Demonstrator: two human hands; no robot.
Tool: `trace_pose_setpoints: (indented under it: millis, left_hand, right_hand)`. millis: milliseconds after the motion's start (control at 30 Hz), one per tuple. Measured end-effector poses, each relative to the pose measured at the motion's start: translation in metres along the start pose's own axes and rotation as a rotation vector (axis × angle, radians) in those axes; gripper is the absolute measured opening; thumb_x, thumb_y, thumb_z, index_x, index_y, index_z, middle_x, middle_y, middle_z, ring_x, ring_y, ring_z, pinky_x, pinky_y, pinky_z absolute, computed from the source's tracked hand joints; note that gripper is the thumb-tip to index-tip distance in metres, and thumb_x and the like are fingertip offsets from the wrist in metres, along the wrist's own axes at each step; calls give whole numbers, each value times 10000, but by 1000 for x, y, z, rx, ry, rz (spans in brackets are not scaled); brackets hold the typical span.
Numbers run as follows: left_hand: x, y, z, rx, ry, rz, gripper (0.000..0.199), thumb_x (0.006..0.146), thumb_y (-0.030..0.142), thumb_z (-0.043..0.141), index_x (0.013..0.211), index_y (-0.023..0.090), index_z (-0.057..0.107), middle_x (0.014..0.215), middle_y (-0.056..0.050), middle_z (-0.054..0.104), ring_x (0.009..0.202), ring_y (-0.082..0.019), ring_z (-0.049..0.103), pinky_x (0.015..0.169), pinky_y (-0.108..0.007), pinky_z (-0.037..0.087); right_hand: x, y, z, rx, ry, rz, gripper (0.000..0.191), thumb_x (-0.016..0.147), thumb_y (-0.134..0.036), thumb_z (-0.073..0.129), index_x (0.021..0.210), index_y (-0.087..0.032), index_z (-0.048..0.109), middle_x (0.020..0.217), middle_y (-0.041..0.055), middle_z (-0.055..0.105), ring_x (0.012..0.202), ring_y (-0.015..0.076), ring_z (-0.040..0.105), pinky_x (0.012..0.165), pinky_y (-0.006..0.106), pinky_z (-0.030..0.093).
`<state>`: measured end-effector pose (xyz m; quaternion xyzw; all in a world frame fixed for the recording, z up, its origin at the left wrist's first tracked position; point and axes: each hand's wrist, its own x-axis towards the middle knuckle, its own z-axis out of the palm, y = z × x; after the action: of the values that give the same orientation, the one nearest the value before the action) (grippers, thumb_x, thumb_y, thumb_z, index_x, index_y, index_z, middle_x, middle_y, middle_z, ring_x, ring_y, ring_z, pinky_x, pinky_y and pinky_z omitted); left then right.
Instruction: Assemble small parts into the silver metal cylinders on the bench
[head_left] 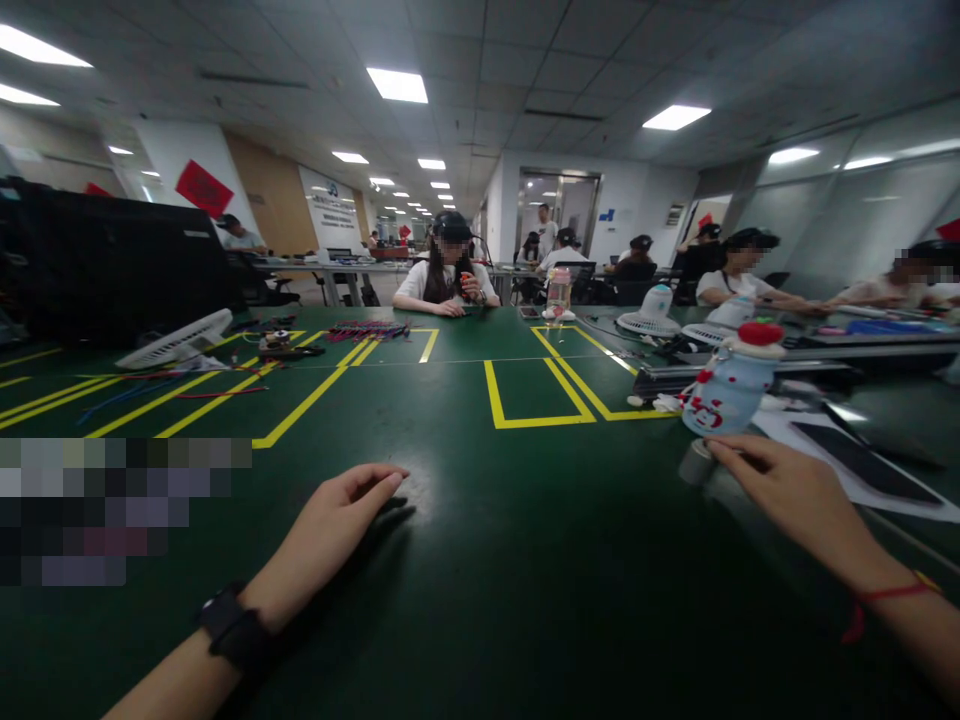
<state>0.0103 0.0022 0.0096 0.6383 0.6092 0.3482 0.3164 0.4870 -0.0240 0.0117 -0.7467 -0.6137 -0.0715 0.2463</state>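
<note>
My left hand (345, 515) hovers low over the green table (480, 570), thumb and fingertips pinched together. Whatever sits between those fingertips, if anything, is too small to make out. On the right, my right hand (791, 490) pinches the upper edge of a small grey cylinder (697, 463), which looks tilted at the table surface. Just behind that cylinder stands a pale blue snowman-shaped bottle (731, 385) with a red top. Beside my right hand, a dark phone-like slab (874, 460) lies on white paper (795, 445).
Yellow tape (544, 422) outlines areas on the table. Coloured wires (367, 330) and a white fan (176, 338) lie at the far left. Another person (446, 275) sits opposite, near a clear bottle (559, 292). More white fans (649, 315) and a metal rail (660, 382) are at the right.
</note>
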Motion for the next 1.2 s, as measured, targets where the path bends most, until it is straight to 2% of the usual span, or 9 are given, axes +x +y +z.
trace_pose_setpoints:
  millis: [167, 500, 700, 800, 867, 933, 1033, 1100, 1200]
  left_hand:
    - [-1, -3, 2, 0, -19, 4, 366, 806, 519, 506, 966, 236, 672, 998, -48, 705, 944, -254, 630, 886, -380, 439]
    - [-3, -2, 0, 29, -14, 4, 340, 811, 525, 507, 954, 266, 674, 981, -13, 711, 936, -236, 639, 843, -329, 457]
    - [-3, -3, 0, 15, -27, 14, 344, 823, 513, 493, 969, 252, 664, 1009, -26, 700, 968, -243, 621, 858, -346, 440]
    - [-3, -2, 1, 7, -32, 16, 353, 822, 511, 490, 969, 240, 661, 985, -30, 703, 945, -243, 627, 839, -342, 449]
    - [-4, 1, 3, 14, -44, 22, 359, 821, 511, 488, 966, 231, 660, 968, -34, 704, 924, -244, 633, 826, -342, 455]
    - [-5, 4, 4, 35, -68, 46, 364, 821, 509, 487, 974, 227, 657, 968, -39, 701, 917, -246, 634, 822, -348, 457]
    - [-8, 7, 5, 74, -103, 96, 360, 819, 506, 491, 989, 234, 654, 993, -38, 690, 928, -247, 630, 823, -351, 459]
    - [-9, 7, 4, 86, -117, 113, 357, 820, 504, 492, 995, 237, 653, 1010, -40, 683, 941, -246, 623, 823, -347, 465]
    - [-11, 4, 3, 115, -111, 144, 356, 831, 491, 483, 1029, 238, 635, 1024, -47, 670, 948, -243, 613, 819, -348, 475]
  right_hand:
    - [7, -17, -8, 23, -53, -48, 426, 808, -520, 441, 994, -220, 678, 1035, 65, 665, 907, 228, 601, 747, 313, 433]
    - [3, -18, -15, -12, -61, -4, 441, 800, -544, 433, 965, -228, 693, 920, 83, 691, 765, 232, 629, 645, 311, 430]
    - [-1, -9, -6, 85, -124, -28, 581, 798, -489, 483, 1316, -228, 456, 1156, 121, 606, 899, 244, 623, 739, 337, 459]
    - [-3, -12, 1, 149, -121, -57, 584, 761, -487, 544, 1289, -244, 486, 1117, 111, 621, 849, 254, 624, 755, 402, 469]
    - [-6, -32, 2, 337, -133, 22, 584, 742, -478, 579, 1271, -246, 498, 1072, 94, 637, 827, 247, 628, 767, 436, 479]
    - [-11, -67, 3, 737, -276, 132, 586, 747, -435, 598, 1285, -247, 464, 1093, 74, 626, 869, 220, 631, 798, 418, 497]
    - [-22, -133, 9, 1390, -695, 232, 484, 798, -342, 570, 1249, -199, 466, 1137, 74, 600, 963, 163, 612, 864, 341, 492]
    - [-29, -171, 18, 1636, -952, 327, 402, 821, -309, 550, 1187, -152, 495, 1073, 78, 619, 934, 133, 619, 859, 294, 491]
    - [-38, -203, 33, 1793, -1163, 476, 365, 839, -305, 532, 1149, -116, 497, 992, 74, 633, 866, 107, 632, 844, 250, 488]
